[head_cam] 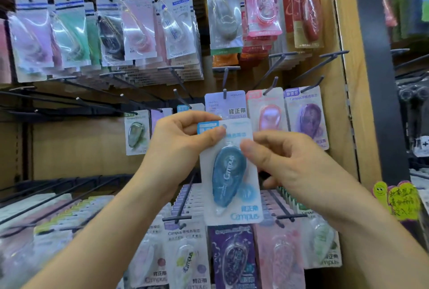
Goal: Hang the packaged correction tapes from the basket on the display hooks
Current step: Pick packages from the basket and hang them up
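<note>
Both of my hands hold one packaged blue correction tape (229,177) upright in front of the middle row of hooks. My left hand (183,147) pinches its top left corner, thumb lying just below the hang hole. My right hand (287,163) pinches the right edge of the card, thumb on the front. Behind the pack's top left, a hook (182,99) carries a blue-topped pack (184,108). A pastel pack (226,104) hangs on the hook directly behind. The basket is out of view.
Several bare black hooks (97,103) stick out to the left in the middle row. Pink (269,114), purple (308,116) and green (137,130) packs hang nearby. Full rows hang above (139,24) and below (232,254). A wooden side panel (348,79) bounds the right.
</note>
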The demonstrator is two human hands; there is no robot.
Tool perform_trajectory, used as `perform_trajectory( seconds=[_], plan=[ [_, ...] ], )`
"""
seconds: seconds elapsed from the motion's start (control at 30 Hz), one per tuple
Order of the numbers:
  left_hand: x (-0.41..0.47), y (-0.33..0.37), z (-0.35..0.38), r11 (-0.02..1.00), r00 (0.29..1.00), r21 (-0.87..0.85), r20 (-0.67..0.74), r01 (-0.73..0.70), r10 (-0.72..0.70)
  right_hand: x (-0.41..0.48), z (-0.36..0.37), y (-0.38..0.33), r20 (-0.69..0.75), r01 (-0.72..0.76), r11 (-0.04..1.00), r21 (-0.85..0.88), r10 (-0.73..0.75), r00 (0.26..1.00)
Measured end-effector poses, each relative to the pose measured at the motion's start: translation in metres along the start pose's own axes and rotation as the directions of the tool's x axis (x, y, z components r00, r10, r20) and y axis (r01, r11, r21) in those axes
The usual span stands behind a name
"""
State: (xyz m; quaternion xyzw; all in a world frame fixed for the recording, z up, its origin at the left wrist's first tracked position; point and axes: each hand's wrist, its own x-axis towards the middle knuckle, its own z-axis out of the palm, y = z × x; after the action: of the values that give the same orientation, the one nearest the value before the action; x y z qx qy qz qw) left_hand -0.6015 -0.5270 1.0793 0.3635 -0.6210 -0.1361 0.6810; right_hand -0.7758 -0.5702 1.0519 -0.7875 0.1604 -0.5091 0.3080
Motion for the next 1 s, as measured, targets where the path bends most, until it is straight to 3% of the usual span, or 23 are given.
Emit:
perform_trajectory(
  seconds=[0.03,0.1,0.23,0.37,0.43,0.57,0.77,1.0],
  plan=[
    [0.0,0.0,0.002,0.999,1.0,-0.034,0.0,0.017,-0.017,-0.005,0.004,0.002,0.093,-0.027,0.994,0.103,0.018,0.996],
    [0.001,-0.001,0.004,0.994,0.999,-0.097,0.018,0.051,-0.049,-0.009,0.006,0.012,0.107,-0.049,0.983,0.176,0.03,0.994],
    [-0.004,-0.004,0.005,0.947,0.973,-0.25,0.165,0.202,-0.164,-0.015,0.007,0.02,0.061,-0.004,0.989,0.15,-0.005,0.998],
    [-0.018,-0.012,-0.002,0.895,0.951,-0.37,0.268,0.248,-0.153,-0.022,0.013,0.02,0.094,0.042,0.992,0.121,-0.054,0.994],
    [-0.022,-0.013,-0.009,0.89,0.959,-0.392,0.243,0.232,-0.142,-0.021,0.02,0.021,0.082,0.052,0.993,0.11,-0.061,0.995],
    [-0.025,-0.012,-0.029,0.878,0.981,-0.438,0.049,0.192,-0.19,-0.016,0.042,0.013,0.131,0.038,0.999,0.033,-0.042,0.991],
    [-0.023,-0.009,-0.06,0.933,0.968,-0.289,-0.067,0.213,-0.242,-0.007,0.071,0.01,0.096,0.015,0.999,0.037,-0.018,0.995],
    [-0.001,-0.003,-0.08,0.982,0.985,-0.075,-0.021,0.171,-0.173,-0.001,0.09,0.013,-0.028,-0.055,0.993,0.106,0.059,0.998]
  ],
)
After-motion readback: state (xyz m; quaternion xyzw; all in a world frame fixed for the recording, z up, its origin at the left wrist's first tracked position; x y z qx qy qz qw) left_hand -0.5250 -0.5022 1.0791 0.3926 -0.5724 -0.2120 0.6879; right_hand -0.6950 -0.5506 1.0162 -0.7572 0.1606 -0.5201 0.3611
